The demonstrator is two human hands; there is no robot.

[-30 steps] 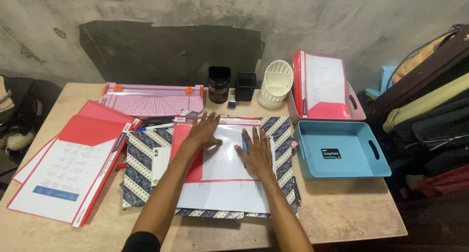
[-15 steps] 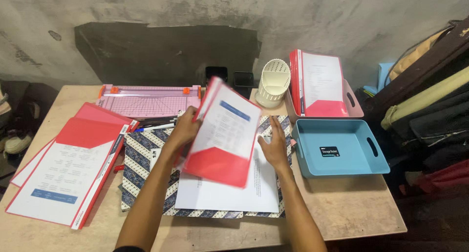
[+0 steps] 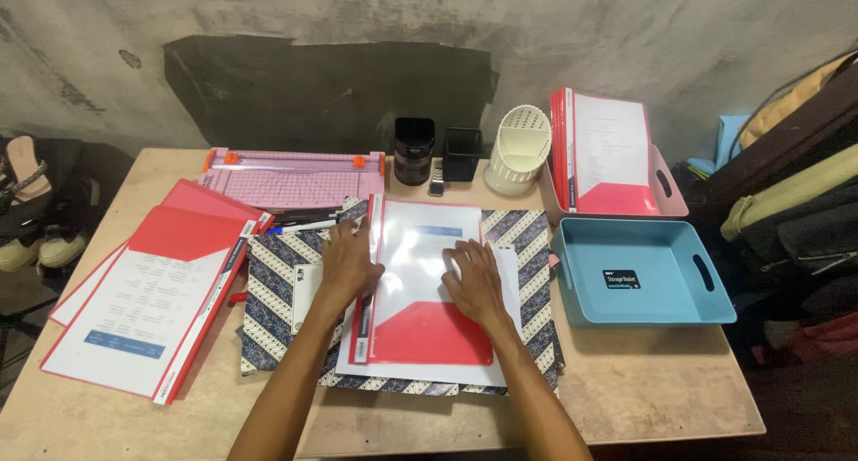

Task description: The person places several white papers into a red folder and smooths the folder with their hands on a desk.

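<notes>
Red folder (image 3: 420,287) (flat), hands (image 3: 347,260) pressing

A rough grey concrete wall (image 3: 626,32) stands behind a light wooden table (image 3: 643,381). A dark sheet (image 3: 331,90) leans on the wall, just above the table's far edge. At the right — a pile of bags (image 3: 795,193); at the left — shoes (image 3: 36,220) in shadow.

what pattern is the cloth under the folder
Dark blue and white diagonal stripes on the cloth, clearest in the head view.
</notes>
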